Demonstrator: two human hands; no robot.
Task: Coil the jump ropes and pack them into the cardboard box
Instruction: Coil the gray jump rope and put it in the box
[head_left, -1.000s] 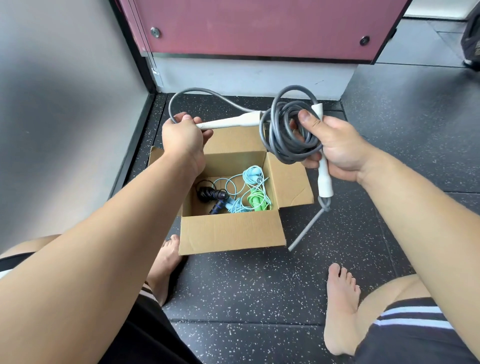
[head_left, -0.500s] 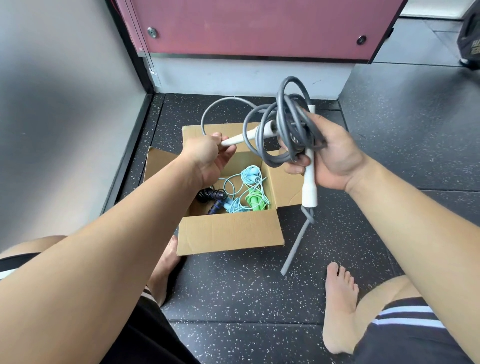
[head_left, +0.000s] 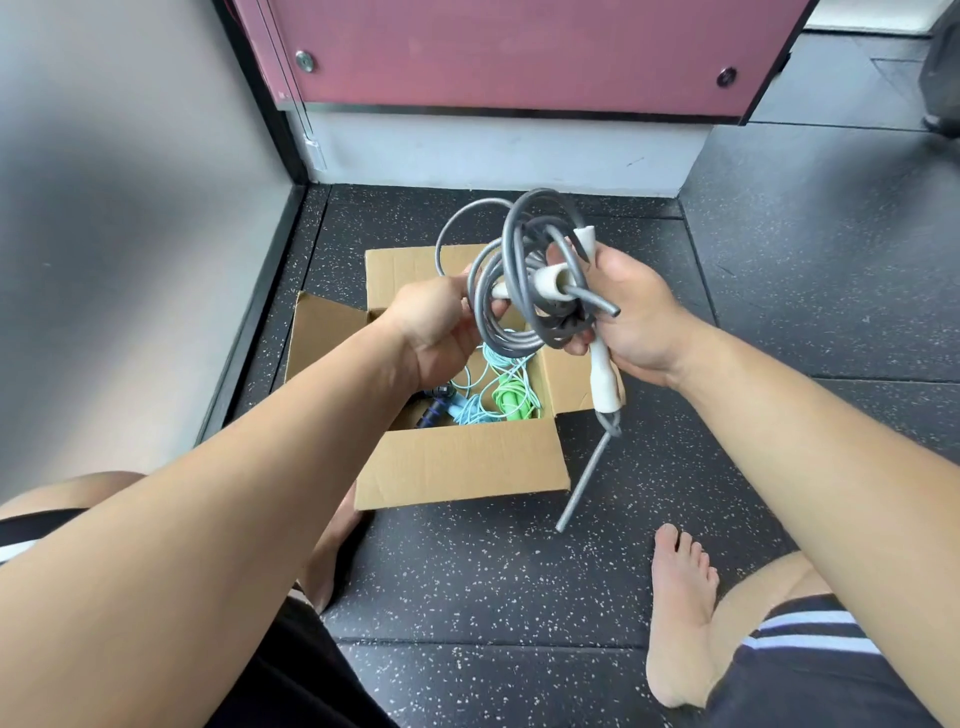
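A grey jump rope (head_left: 511, 306) with white handles is bunched in loose coils above the open cardboard box (head_left: 457, 462). My right hand (head_left: 631, 322) grips the coils together with one white handle (head_left: 605, 384), which hangs down; a stiff grey rope end sticks out below it. My left hand (head_left: 441, 325) holds the other white handle (head_left: 550, 283), which pokes through the coils toward the right. Inside the box lie a light blue rope (head_left: 483, 389), a green handle (head_left: 511, 397) and a dark blue-black handle (head_left: 434, 413).
The box stands on speckled black floor mats between my bare feet (head_left: 680, 613). A grey wall runs along the left; a maroon cabinet front (head_left: 519, 52) on a white base closes the back. Open floor lies to the right.
My left hand has moved right and pushed its white handle through the coils. The long loop at the left has shrunk. Both hands sit closer together over the box.
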